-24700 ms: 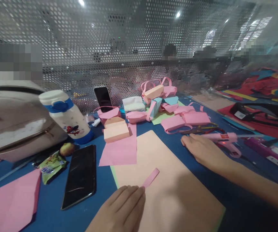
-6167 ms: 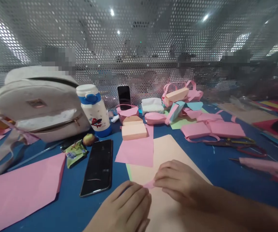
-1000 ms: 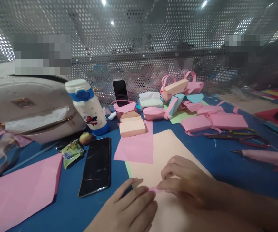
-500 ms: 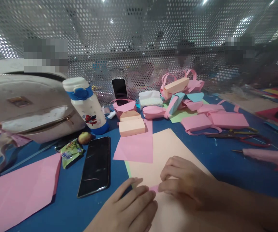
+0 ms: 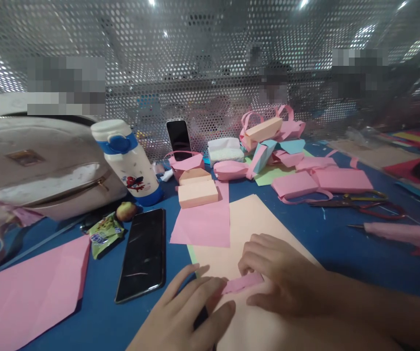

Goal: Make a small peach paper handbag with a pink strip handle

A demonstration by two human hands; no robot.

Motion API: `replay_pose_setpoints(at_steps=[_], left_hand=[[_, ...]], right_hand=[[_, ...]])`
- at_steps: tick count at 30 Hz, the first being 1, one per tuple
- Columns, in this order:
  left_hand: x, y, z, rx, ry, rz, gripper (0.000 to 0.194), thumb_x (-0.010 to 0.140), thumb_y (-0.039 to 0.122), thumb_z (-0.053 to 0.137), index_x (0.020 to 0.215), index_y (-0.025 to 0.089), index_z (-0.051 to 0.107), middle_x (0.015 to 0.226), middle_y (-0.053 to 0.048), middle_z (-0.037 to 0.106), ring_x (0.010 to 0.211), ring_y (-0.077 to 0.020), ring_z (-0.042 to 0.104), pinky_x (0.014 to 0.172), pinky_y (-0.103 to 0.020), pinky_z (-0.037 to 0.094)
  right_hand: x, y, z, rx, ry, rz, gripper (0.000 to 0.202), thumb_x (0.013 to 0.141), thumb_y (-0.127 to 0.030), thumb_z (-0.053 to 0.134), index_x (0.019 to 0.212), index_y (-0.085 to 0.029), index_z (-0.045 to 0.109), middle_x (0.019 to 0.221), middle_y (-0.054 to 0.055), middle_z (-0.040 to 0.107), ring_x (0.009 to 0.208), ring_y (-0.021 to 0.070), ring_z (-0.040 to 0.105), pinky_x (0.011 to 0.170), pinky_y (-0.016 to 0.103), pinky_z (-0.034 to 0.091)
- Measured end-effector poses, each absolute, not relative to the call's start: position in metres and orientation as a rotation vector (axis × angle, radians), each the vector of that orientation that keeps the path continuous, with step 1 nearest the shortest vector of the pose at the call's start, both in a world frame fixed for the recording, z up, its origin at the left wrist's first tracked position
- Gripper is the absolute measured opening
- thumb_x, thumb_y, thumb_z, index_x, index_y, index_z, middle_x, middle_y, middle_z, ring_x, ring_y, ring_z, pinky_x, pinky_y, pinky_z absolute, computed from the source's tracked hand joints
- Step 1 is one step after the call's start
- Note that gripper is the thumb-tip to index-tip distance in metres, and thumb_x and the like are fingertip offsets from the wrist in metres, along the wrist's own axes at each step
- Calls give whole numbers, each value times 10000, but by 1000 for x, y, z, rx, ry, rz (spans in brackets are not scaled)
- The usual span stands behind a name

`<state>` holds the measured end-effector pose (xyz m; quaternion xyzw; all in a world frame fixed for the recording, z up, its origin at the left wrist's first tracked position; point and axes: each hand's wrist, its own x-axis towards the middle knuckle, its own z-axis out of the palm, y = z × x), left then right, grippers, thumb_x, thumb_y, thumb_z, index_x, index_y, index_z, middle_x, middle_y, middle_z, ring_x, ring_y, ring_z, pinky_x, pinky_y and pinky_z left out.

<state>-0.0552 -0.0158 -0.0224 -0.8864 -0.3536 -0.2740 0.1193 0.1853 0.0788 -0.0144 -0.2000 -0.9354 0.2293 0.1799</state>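
A narrow pink paper strip (image 5: 244,282) lies across a large peach paper sheet (image 5: 264,219) in front of me. The fingertips of my left hand (image 5: 191,312) cover and pin the strip's left end, its thumb a little apart below them. My right hand (image 5: 286,273) rests at the strip's right end. Its fingers curl above the strip, while the thumb stays apart on the near side. The left end of the strip is hidden under my fingers. A pink paper sheet (image 5: 202,224) overlaps the far part of the peach one, and a green edge shows underneath.
Left of the sheets lie a black phone (image 5: 142,256), a green snack packet (image 5: 105,234) and a folded pink sheet (image 5: 30,287). A bottle (image 5: 133,165) and backpack (image 5: 49,165) stand behind. Folded paper boxes (image 5: 199,192), scissors (image 5: 363,204) and a pink-handled pointed tool (image 5: 396,231) lie around.
More of the pink strip shows between my hands. My right thumb has moved away from its curled fingers, and my left thumb has spread apart. The view has shifted slightly.
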Motion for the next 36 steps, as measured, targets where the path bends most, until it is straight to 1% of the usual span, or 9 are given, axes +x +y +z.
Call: replay_pose_setpoints(at_steps=[7,10,18,23,26,29,31,33,36], left_hand=[[-50,-14,-22,-2614,-945,-989,361,1047,144,372,919,161,709,996,-32,701,945,-114,657,1201,-344,302],[-48,-13,-17,-2623,-900,-1037,321,1031,116,431,885,170,712,977,5,715,954,-89,663,1219,-306,279],[-56,-18,-27,-2622,-835,-969,238,1009,153,509,923,210,724,1204,20,696,1146,-105,620,1202,-302,340],[-54,-19,-29,-2619,-919,-1036,257,1032,177,465,987,210,715,1097,21,733,1128,-101,635,1149,-233,395],[-51,-18,-26,-2619,-982,-1083,297,1059,216,404,1037,200,700,998,18,745,1051,-66,659,1110,-154,392],[-50,-18,-25,-2636,-1007,-1056,341,1072,236,356,1057,194,693,1024,6,744,1055,-66,662,1085,-139,407],[-51,-20,-25,-2628,-967,-1057,325,1063,207,379,1025,202,701,1058,14,743,1079,-76,656,1091,-160,414],[-52,-22,-27,-2626,-932,-1044,306,1054,193,401,1028,211,706,1078,20,744,1093,-83,654,1088,-173,429],[-53,-25,-28,-2687,-941,-1032,314,1064,237,377,1139,224,681,1141,7,737,1112,-100,657,1056,-184,468]], right_hand=[[185,78,-10,-487,-2685,658,63,914,-238,541,867,-197,529,843,22,592,772,183,473,695,327,334],[187,78,-11,-368,-2662,578,65,932,-182,483,881,-197,521,861,24,589,769,174,470,700,324,340],[191,77,-7,-374,-2568,493,223,1014,-237,466,848,-228,615,905,-6,640,818,145,523,748,284,392],[190,79,-12,-280,-2498,589,302,993,-478,527,873,-205,576,970,25,650,878,162,555,797,310,420],[188,77,-11,-296,-2508,672,383,993,-557,459,885,-199,545,929,41,650,864,183,546,776,334,418],[185,74,-8,-417,-2509,759,465,1031,-564,302,903,-196,556,857,38,641,788,179,535,720,324,403],[181,72,-6,-496,-2497,790,495,1028,-575,285,911,-193,579,828,34,645,740,174,537,693,316,395],[178,70,-5,-534,-2484,815,437,1008,-554,380,915,-189,602,828,33,665,729,172,554,687,310,398],[175,68,-7,-545,-2479,838,205,948,-380,568,925,-185,628,842,20,693,753,165,585,694,293,410]])
